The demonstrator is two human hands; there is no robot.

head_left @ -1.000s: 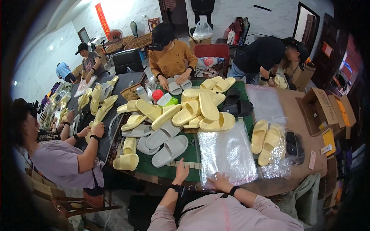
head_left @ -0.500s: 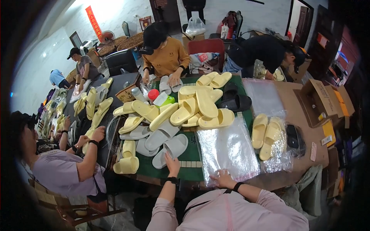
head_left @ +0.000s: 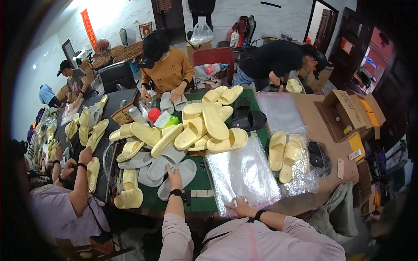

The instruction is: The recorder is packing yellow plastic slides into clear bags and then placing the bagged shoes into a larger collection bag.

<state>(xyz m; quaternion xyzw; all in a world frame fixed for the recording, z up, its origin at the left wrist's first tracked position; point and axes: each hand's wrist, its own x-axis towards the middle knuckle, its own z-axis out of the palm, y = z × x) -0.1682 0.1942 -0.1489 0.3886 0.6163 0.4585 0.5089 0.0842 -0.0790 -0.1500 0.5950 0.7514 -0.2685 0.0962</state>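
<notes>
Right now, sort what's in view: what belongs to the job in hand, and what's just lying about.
Likely the job:
gray slippers, at the left hand
clear plastic bags, under the right hand
yellow slippers

Likely just lying about:
cardboard box
fan
red chair

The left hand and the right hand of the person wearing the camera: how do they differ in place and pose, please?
The left hand is over the gray slippers; the right hand is at the near edge of the clear plastic bags. The left hand points mostly forward, the right hand more leftward. Both are bare.
</notes>
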